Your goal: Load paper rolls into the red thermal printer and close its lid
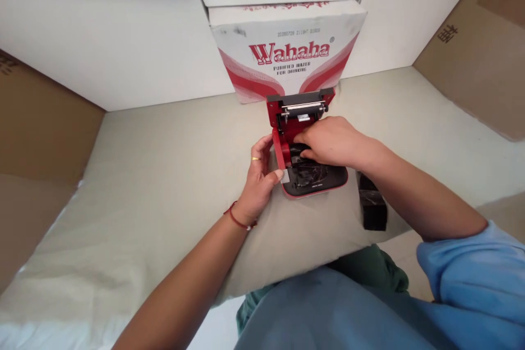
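Observation:
A red and black label printer (315, 178) rests on the cloth-covered table, its lid (301, 99) raised and a roller showing on the lid's underside. My left hand (262, 175) grips the printer's left side, thumb near a light grey piece at the front corner. Into the open compartment reaches my right hand (328, 139), fingers bent around a shiny black piece (297, 150); the fingertips are partly hidden inside. Beneath my right forearm, black glossy blocks (373, 208) lie beside the printer, partly covered by the arm.
Directly behind the printer stands a white and red Wahaha water carton (291, 49). White boxes (123, 44) line the back. Brown cardboard boxes (476, 49) flank both sides. The pale cloth (164, 175) has wrinkles at the front left, and the table edge runs near my body.

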Action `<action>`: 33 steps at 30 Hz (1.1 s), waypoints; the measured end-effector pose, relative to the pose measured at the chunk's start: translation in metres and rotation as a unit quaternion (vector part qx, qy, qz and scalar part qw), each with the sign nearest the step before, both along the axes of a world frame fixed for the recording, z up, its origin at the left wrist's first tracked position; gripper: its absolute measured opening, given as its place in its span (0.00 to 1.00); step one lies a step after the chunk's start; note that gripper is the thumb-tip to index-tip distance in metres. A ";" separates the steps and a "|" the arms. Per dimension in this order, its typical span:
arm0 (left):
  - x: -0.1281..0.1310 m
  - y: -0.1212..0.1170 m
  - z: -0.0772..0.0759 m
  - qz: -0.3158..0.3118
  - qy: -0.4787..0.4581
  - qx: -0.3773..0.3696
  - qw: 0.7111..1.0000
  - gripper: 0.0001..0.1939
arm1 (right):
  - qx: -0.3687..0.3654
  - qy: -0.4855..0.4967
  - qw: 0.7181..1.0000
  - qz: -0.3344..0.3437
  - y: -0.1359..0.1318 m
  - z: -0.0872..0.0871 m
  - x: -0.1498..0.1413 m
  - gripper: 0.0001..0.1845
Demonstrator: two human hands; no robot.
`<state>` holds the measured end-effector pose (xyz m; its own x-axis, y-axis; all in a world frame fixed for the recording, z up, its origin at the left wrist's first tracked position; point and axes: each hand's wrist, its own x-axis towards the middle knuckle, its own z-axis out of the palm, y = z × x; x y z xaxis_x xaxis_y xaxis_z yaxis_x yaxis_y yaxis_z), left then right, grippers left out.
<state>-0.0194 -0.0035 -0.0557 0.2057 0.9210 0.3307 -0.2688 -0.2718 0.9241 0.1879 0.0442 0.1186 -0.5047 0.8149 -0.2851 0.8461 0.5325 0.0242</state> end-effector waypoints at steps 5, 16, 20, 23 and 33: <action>0.002 0.001 0.000 0.003 0.006 0.000 1.000 0.45 | 0.018 0.038 0.999 0.004 0.003 -0.008 0.005 0.07; 0.001 0.003 -0.002 -0.002 0.017 0.011 1.000 0.44 | -0.109 0.348 0.930 0.033 -0.001 -0.010 0.052 0.21; 0.000 0.004 -0.002 -0.017 0.007 0.010 1.000 0.43 | -0.160 0.464 0.871 0.001 -0.025 0.019 0.087 0.27; -0.001 0.005 -0.004 -0.016 0.015 0.008 1.000 0.44 | -0.141 0.509 0.846 -0.079 -0.037 0.024 0.123 0.31; -0.004 0.005 -0.001 -0.021 0.016 0.003 1.000 0.43 | -0.176 0.367 0.890 -0.203 -0.044 -0.058 0.152 0.31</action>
